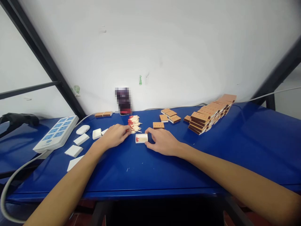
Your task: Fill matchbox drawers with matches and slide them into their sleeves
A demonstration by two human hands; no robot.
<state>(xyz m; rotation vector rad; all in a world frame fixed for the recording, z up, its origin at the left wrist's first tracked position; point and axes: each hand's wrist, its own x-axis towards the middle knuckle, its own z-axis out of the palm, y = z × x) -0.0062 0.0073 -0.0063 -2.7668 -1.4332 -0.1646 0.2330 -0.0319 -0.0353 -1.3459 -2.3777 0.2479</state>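
A small white matchbox tray (pixel 141 138) with red-tipped matches in it lies on the blue table (pixel 131 169). My right hand (pixel 162 142) curls around the tray's right end and holds it in place. My left hand (pixel 115 135) is pinched at the near edge of a loose pile of red-tipped matches (pixel 134 123); whether matches are between its fingertips I cannot make out.
Several empty white trays (pixel 81 139) lie at the left beside a white mouse (pixel 83 129) and a power strip (pixel 56 133). Brown matchbox sleeves (pixel 169 115) lie behind my hands. Tall rows of them (pixel 209 116) are stacked at the right.
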